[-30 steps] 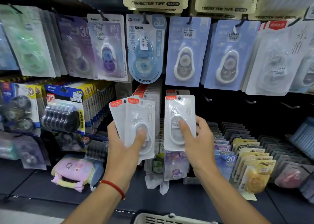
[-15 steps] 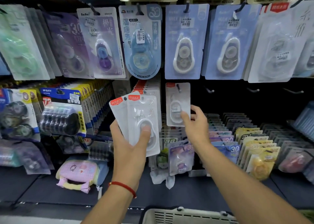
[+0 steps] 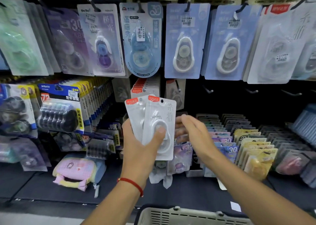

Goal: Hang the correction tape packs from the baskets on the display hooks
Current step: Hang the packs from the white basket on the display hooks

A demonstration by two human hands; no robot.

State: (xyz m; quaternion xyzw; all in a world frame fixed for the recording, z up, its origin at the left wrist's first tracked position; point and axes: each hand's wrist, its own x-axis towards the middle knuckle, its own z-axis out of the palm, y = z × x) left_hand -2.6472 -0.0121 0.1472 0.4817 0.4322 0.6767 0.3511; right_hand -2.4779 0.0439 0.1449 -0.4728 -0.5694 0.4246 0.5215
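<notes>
Here the left hand (image 3: 138,149) grips two glossy white correction tape packs (image 3: 159,122), flat blister cards with red corner labels, thumb pressed on the front pack's rounded clear bubble. Just right of them the right hand (image 3: 193,134) hovers blurred, fingers loosely spread, holding nothing. Below both wrists, a grey slotted plastic basket (image 3: 188,215) is cut off by the frame edge.

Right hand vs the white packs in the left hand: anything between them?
Nothing. In the head view the open right hand sits beside the white blister packs gripped by the left hand; only background shelf stock shows through.
</notes>
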